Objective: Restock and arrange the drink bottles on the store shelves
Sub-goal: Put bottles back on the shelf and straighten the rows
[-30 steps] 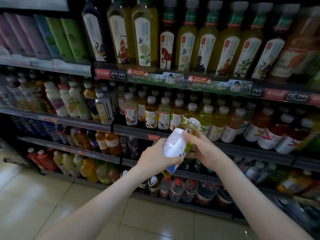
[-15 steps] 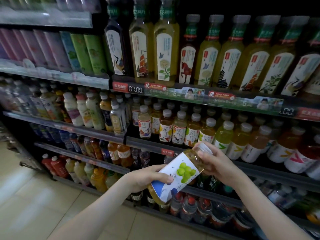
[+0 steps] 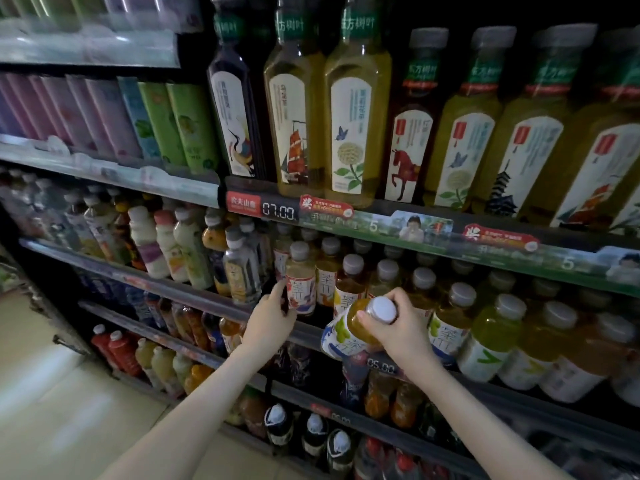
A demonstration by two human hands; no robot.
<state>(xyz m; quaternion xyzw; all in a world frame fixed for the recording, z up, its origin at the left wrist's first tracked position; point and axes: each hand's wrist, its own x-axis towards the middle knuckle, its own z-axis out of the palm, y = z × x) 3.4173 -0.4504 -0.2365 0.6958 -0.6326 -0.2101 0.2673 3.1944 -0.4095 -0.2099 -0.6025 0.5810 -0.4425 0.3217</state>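
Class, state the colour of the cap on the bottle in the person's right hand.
The cap is white, clearest in the head view.

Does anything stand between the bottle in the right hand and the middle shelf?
Yes. Front-row bottles stand along the shelf edge directly behind the held bottle, with no free gap visible there. The left hand grips one front bottle further left.
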